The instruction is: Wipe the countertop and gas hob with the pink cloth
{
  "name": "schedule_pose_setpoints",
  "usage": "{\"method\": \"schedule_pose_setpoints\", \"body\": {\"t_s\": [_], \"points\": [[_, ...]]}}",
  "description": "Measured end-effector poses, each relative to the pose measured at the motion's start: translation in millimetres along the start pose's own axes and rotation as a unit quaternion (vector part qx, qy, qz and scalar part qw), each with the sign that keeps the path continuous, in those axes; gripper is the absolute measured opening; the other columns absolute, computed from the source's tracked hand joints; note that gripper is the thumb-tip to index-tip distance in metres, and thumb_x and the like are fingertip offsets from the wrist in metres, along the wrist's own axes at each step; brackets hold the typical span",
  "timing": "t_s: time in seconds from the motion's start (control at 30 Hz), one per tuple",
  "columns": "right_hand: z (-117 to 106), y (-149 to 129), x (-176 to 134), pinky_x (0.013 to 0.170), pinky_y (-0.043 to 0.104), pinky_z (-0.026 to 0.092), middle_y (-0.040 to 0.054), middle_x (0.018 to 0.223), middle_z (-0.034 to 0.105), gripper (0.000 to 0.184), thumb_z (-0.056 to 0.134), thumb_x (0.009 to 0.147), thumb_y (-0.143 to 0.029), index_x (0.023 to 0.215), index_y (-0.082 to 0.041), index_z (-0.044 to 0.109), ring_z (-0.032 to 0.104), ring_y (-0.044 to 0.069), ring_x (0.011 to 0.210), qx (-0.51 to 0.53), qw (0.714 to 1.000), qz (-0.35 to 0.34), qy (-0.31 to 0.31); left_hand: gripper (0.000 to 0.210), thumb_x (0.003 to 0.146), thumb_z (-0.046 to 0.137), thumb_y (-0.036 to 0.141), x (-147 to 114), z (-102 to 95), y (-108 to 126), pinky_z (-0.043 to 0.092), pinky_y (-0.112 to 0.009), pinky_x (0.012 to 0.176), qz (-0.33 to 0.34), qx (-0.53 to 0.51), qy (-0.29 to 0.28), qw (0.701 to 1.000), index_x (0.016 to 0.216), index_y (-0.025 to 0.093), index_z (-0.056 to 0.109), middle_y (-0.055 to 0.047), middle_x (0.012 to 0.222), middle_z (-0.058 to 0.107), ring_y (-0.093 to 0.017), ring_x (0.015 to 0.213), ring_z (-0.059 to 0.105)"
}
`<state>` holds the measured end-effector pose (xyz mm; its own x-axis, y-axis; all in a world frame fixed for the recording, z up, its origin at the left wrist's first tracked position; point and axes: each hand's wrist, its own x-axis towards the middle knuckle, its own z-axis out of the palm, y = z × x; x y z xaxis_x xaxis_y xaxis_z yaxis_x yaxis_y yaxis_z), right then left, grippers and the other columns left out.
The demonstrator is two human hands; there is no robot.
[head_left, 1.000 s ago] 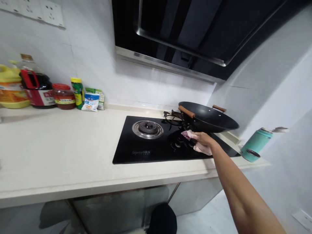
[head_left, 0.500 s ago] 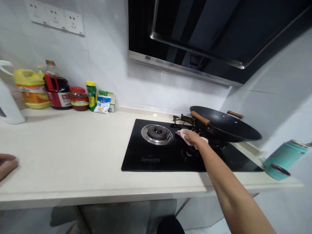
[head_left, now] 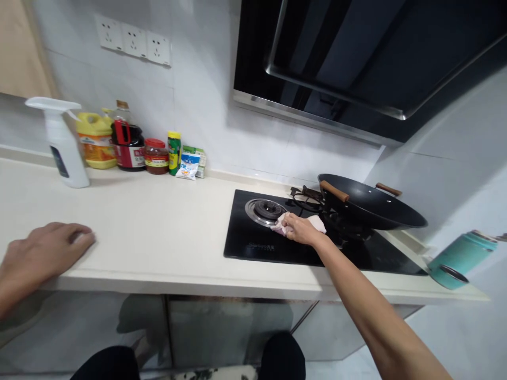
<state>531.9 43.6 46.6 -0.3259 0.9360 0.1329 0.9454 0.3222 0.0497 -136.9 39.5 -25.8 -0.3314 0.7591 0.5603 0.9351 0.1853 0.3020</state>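
My right hand [head_left: 298, 229] is closed on a pale pink and white cloth [head_left: 318, 224], pressing it on the black glass gas stove [head_left: 245, 245]. The hand lies just right of the left burner [head_left: 266, 211], whose round metal ring is partly covered by the cloth. My left hand [head_left: 49, 250] rests palm down on the white countertop [head_left: 158, 227] near its front edge. It holds nothing, with its fingers loosely bent and a gap between thumb and forefinger.
A black wok [head_left: 368, 203] with wooden handles sits over the right burner. A loose pan support [head_left: 307, 198] lies behind the stove's middle. The range hood [head_left: 328, 63] overhangs. Left stand a spray bottle [head_left: 65, 150], sauce containers and packets; right, a teal canister [head_left: 459, 258].
My right hand has slid the cloth leftward and toward the front edge, up to the left burner. The view has shifted left, so more of my left hand shows.
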Motion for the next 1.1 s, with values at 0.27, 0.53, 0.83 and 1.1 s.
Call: {"method": "schedule_pose_setpoints", "body": {"t_s": [0.27, 0.53, 0.83, 1.1], "points": [[19, -146, -13, 0.095, 0.036, 0.039, 0.0086, 0.119, 0.062, 0.037, 0.060, 0.086, -0.015, 0.122, -0.021, 0.065, 0.052, 0.023, 0.103, 0.094, 0.977, -0.141, 0.133, 0.087, 0.064, 0.022, 0.090, -17, -20.3, 28, 0.046, -0.051, 0.093, -0.044, 0.023, -0.088, 0.995, 0.086, 0.028, 0.078, 0.002, 0.101, 0.070, -0.019, 0.092, 0.058], [31, -273, -23, 0.099, 0.041, 0.042, 0.0087, 0.120, 0.064, 0.035, 0.063, 0.082, -0.018, 0.116, -0.020, 0.066, 0.052, 0.026, 0.109, 0.181, 0.936, -0.218, 0.209, 0.045, 0.087, 0.044, 0.067, -57, -38.6, 83, 0.055, -0.045, 0.094, 0.116, -0.181, 0.058, 0.975, 0.090, 0.029, 0.069, 0.001, 0.098, 0.071, -0.024, 0.101, 0.065], [31, -230, -70, 0.117, 0.047, 0.032, 0.0069, 0.128, 0.064, 0.037, 0.049, 0.083, -0.007, 0.109, -0.025, 0.068, 0.053, 0.021, 0.129, 0.336, 0.852, -0.134, 0.379, 0.041, 0.099, 0.048, 0.048, -141, -62.6, 246, 0.042, -0.049, 0.112, 0.376, -0.202, -0.080, 0.901, 0.129, 0.026, 0.065, -0.010, 0.150, 0.054, -0.029, 0.139, 0.048], [78, -119, -120, 0.113, 0.054, 0.032, 0.0105, 0.129, 0.068, 0.033, 0.042, 0.097, -0.025, 0.118, -0.023, 0.067, 0.058, 0.026, 0.126, 0.216, 0.888, 0.049, 0.404, 0.053, 0.093, 0.058, 0.059, -199, -50.3, 312, 0.037, -0.056, 0.100, 0.341, -0.101, -0.078, 0.931, 0.137, 0.030, 0.060, -0.010, 0.121, 0.068, -0.033, 0.109, 0.058]]}}
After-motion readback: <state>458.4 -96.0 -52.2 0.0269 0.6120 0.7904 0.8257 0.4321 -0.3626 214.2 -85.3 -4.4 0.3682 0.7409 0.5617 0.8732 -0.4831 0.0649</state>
